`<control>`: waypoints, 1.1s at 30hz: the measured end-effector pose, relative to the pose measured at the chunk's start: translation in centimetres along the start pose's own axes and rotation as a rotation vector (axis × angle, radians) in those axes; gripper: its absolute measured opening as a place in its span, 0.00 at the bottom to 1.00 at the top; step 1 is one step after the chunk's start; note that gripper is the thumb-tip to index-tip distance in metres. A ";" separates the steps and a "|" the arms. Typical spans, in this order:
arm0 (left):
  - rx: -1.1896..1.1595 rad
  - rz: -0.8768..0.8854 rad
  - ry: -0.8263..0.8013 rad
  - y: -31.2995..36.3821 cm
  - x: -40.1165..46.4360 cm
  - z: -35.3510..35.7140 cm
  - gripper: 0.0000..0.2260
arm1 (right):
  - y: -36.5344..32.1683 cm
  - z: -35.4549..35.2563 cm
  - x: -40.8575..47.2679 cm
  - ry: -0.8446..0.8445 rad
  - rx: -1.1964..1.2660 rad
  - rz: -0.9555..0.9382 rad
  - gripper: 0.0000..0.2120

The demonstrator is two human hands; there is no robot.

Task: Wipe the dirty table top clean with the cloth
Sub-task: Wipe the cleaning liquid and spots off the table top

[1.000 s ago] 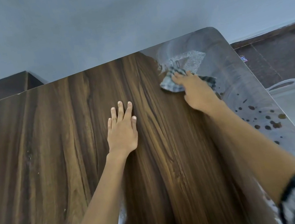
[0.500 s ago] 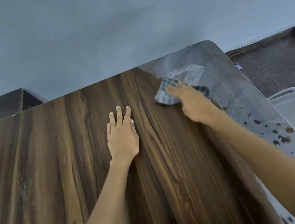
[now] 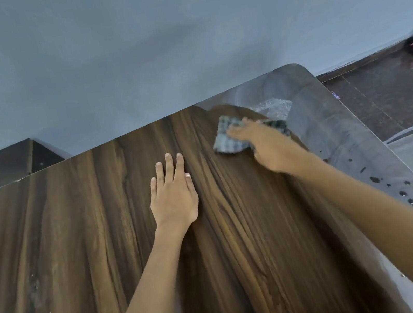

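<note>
Cloth [image 3: 230, 140] under flat right hand [image 3: 266, 143], now farther left; left hand [image 3: 174, 200] unmoved, fingers straight.

Soft, even indoor light with a cool grey cast; the wall [image 3: 180, 37] carries only a faint, diffuse shadow. A broad pale glare washes out the wood grain along the right side and far corner of the table [image 3: 330, 119], while the rest reads warm and dark. The right hand [image 3: 266, 146] and cloth [image 3: 227, 139] are motion-blurred, the left hand [image 3: 174, 200] is sharper, and the table's straight edges bow from wide-angle distortion.
</note>
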State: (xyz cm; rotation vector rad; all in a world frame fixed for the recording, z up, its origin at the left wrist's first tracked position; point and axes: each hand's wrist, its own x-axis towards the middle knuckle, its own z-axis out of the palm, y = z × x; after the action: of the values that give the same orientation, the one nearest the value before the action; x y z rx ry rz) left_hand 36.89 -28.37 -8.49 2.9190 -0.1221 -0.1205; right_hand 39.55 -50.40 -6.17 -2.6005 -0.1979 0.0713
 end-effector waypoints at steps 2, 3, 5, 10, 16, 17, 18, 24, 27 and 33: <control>-0.002 -0.018 0.006 0.3 0.6 0.1 0.22 | 0.3 -0.8 3.7 0.025 -0.040 0.091 0.30; -0.001 -0.028 0.028 0.5 0.7 0.2 0.22 | -0.1 -1.0 5.5 0.038 -0.057 0.114 0.29; -0.003 -0.052 0.084 0.9 0.7 0.5 0.21 | -1.8 -0.5 8.2 0.068 -0.052 0.143 0.28; -0.042 -0.076 0.148 1.2 0.5 0.8 0.21 | -5.2 2.6 6.0 -0.092 -0.032 -0.063 0.31; -0.039 -0.091 0.162 1.3 0.5 0.9 0.21 | 0.3 -0.1 2.5 0.019 -0.049 0.022 0.36; -0.027 -0.088 0.160 1.4 0.5 0.9 0.21 | 1.1 -0.8 3.9 0.037 -0.055 0.081 0.34; -0.018 -0.086 0.158 1.4 0.5 0.9 0.21 | 1.6 -1.1 5.8 0.040 -0.073 0.106 0.32; 0.034 -0.081 0.137 1.5 0.6 0.7 0.21 | -1.4 0.7 9.8 -0.020 -0.046 0.057 0.27; 0.044 -0.077 0.133 1.4 0.6 0.7 0.21 | -1.5 1.1 4.7 -0.130 -0.068 -0.120 0.35; 0.095 -0.070 0.111 1.8 0.6 0.4 0.21 | 5.4 -2.4 4.7 -0.033 -0.016 0.019 0.32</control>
State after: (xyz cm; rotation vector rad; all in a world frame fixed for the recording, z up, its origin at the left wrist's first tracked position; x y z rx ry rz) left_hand 37.35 -30.27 -8.56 3.0167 -0.0076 0.0375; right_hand 45.13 -55.45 -6.95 -2.6191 -0.1861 0.1200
